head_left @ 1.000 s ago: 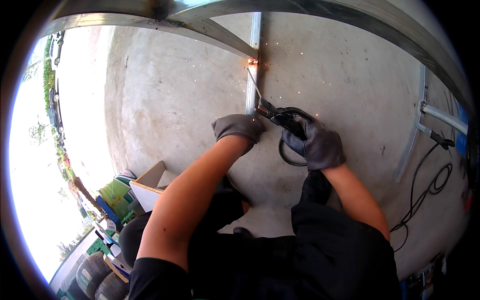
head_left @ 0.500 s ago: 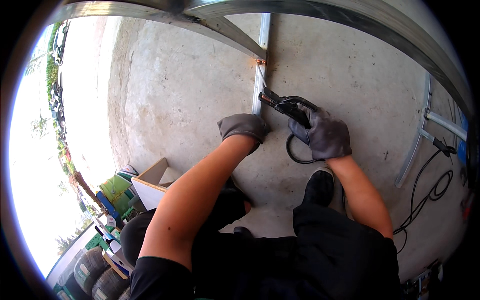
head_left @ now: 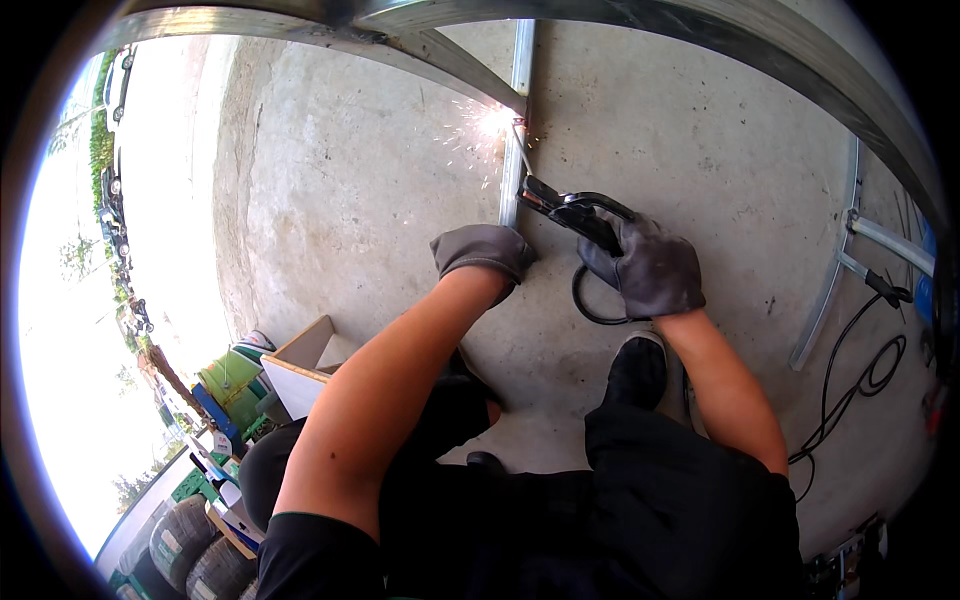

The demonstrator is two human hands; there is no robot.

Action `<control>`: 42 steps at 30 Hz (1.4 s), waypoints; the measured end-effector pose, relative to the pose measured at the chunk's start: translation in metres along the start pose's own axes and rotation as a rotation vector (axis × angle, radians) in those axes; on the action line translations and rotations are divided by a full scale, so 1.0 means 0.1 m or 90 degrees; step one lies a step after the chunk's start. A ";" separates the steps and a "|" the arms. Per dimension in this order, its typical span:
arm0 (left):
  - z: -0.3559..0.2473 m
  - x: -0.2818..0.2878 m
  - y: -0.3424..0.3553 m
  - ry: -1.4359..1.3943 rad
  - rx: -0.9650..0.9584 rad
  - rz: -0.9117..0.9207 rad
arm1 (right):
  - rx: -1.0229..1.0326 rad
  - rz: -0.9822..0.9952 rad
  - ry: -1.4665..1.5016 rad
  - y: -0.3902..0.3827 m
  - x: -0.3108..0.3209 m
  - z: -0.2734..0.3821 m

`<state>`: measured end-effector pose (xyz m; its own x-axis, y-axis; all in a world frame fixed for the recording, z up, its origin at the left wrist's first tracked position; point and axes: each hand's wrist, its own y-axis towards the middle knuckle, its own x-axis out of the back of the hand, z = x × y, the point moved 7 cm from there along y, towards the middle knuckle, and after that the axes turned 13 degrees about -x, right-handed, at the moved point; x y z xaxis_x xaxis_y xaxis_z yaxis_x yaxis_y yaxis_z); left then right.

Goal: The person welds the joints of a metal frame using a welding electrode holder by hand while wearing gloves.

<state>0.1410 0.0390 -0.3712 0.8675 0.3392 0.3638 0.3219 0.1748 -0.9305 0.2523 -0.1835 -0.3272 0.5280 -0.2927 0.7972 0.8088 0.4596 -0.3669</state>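
Observation:
My right hand [head_left: 655, 270], in a dark grey work glove, is closed around a black welding electrode holder [head_left: 570, 212]. A thin welding rod [head_left: 524, 150] runs from its jaws up to the joint where an upright metal post [head_left: 470, 70] meets a galvanized floor bar [head_left: 510, 190]. Bright white sparks [head_left: 495, 122] spray leftward from that joint. My left hand [head_left: 485, 250], gloved alike, rests at the near end of the floor bar; its fingers are hidden beneath the glove's back, so their grip does not show. A black cable [head_left: 590, 305] loops below the right glove.
Heavy metal frame tubes [head_left: 640, 20] arch across the top. Another metal leg [head_left: 825, 300] stands right, near a clamp [head_left: 888, 290] and coiled black cable [head_left: 870, 380]. At lower left are an open box [head_left: 300, 360], a green bucket [head_left: 228, 385] and stacked tyres [head_left: 190, 540].
The small orange glow at the joint has become a bright white arc with flying sparks. The rod tip has shifted very slightly left; both hands stay almost in place.

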 end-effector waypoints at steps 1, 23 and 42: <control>0.08 -0.03 0.01 -0.040 0.043 -0.021 | 0.011 -0.017 -0.005 0.00 -0.01 0.02; 0.00 0.01 -0.07 -0.007 -0.028 -0.061 | 0.087 -0.063 0.042 -0.18 0.50 0.04; -0.10 0.20 -0.29 -0.076 -0.062 -0.073 | 0.184 -0.057 -0.201 0.32 0.65 0.21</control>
<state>0.1529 0.0316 -0.3371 0.7742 0.4298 0.4646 0.4561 0.1301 -0.8804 0.3069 -0.1704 -0.2773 0.3174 -0.0918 0.9438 0.7181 0.6733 -0.1760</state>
